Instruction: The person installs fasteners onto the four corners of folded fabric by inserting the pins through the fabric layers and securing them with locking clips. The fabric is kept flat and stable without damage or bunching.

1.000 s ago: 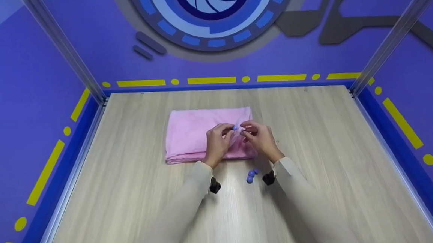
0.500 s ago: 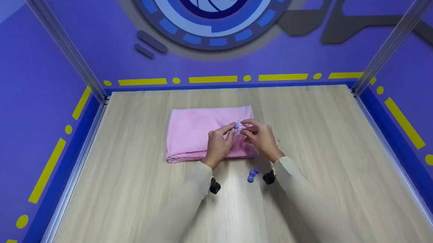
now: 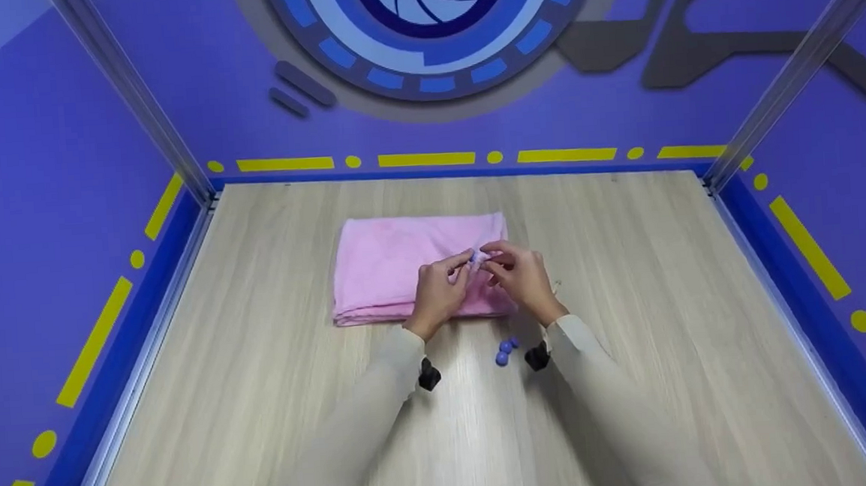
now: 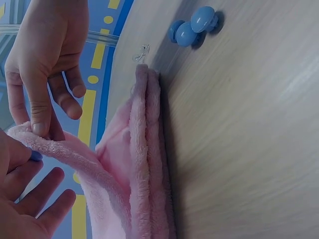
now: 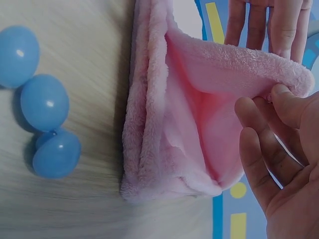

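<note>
A folded pink plush blanket (image 3: 382,265) lies on the table. My left hand (image 3: 437,291) pinches a small blue knob (image 4: 36,156) between thumb and finger, right against the blanket's lifted edge. My right hand (image 3: 524,279) pinches that same edge from the other side. In the right wrist view, a small clear bit (image 5: 269,97) shows at the right thumb tip. The raised layer (image 5: 214,114) opens away from the folds below it. Several blue mushroom-shaped clips (image 4: 203,20) lie on the table in front of the blanket, near the right wrist.
A small clear plastic piece (image 4: 142,54) lies on the table just beyond the blanket's corner. Blue panels with yellow marks (image 3: 428,158) wall in the wooden table (image 3: 262,404) at the back and sides. Metal posts (image 3: 784,79) stand at the back corners.
Both hands stay over the blanket's right part, with small finger movements around the blue knob and cloth edge. The fingertips now sit slightly closer together. The loose clips have not moved.
</note>
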### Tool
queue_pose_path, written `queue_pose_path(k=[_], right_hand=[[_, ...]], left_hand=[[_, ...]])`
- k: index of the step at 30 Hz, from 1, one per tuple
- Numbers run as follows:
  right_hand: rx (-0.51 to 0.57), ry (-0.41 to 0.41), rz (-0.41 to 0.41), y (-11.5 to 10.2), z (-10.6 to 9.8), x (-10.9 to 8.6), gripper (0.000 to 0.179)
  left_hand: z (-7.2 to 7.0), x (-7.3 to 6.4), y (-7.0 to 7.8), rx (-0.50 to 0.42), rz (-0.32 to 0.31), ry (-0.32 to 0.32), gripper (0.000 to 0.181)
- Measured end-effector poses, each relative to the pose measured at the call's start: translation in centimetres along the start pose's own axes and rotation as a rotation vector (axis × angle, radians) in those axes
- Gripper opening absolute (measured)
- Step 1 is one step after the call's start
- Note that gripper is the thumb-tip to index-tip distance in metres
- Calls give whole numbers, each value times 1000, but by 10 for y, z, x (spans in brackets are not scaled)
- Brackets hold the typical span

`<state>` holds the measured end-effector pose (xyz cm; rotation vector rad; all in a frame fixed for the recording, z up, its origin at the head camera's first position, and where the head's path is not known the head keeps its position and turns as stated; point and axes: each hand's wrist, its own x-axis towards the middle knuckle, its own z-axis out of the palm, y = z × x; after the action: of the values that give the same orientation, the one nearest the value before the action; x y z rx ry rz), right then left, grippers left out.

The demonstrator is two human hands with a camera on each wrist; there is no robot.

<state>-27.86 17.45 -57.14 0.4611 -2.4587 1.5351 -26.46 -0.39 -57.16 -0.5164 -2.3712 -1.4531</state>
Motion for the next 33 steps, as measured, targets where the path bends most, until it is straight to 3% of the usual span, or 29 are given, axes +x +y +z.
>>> queue_pose_path(k=[9, 15, 18, 24, 33], right_hand=[[30, 2, -17, 1, 3, 1, 10], [-19, 31, -73, 2, 2, 1, 10], [-33, 31, -67, 1, 2, 2, 10], [-37, 16, -57, 4, 2, 2, 10], [-14, 20, -36, 5, 2, 0, 11]], left_hand=[[-4, -7, -1, -25, 31, -50, 36], [-10, -19, 2, 137, 73, -148, 37], [-12, -23, 1, 194, 96, -159, 38], [-10, -31, -3, 188, 152, -187, 38], [-10, -31, -6, 175, 166, -206, 46]])
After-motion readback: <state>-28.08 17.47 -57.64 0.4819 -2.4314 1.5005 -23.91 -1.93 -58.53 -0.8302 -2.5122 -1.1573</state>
